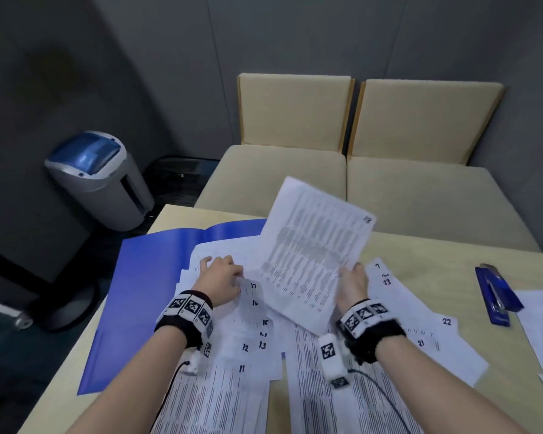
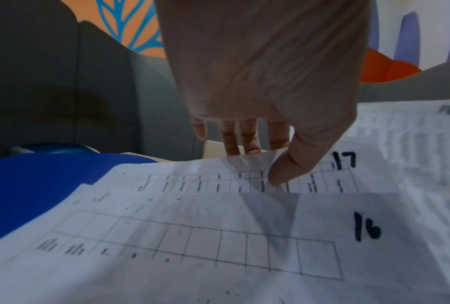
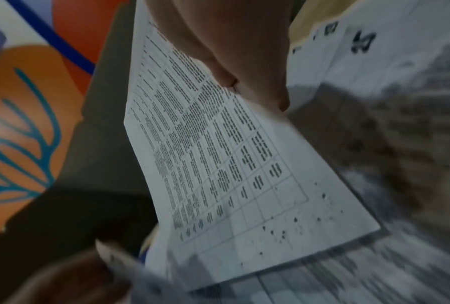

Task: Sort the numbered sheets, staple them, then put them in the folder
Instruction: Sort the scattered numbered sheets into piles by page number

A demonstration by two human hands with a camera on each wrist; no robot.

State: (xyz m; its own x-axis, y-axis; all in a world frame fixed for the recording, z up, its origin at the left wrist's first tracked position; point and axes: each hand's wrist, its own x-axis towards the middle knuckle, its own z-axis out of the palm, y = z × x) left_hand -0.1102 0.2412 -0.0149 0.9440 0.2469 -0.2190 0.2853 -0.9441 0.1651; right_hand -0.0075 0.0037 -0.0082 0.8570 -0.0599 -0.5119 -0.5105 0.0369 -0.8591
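Grey shredder bin point(image 1: 102, 180) with a translucent blue lid: on the floor, far left of the fingers, beyond the desk's point(image 1: 452, 255) left corner. Black wire basket point(image 1: 179, 180): just right of the bin. Two beige cushioned seats point(image 1: 342, 183) with upright backrests: side by side, straight beyond the fingers, behind the pale wood desk. Grey wall panels point(image 1: 170, 57): behind all. Orange-and-blue patterned wall point(image 2: 132, 22): above the panels.

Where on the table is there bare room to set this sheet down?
Bare wood lies between the sheets marked 7 and 23 and the blue stapler, along the far edge. The open blue folder is bare at its left. Between both hands, overlapping numbered sheets crowd everything.
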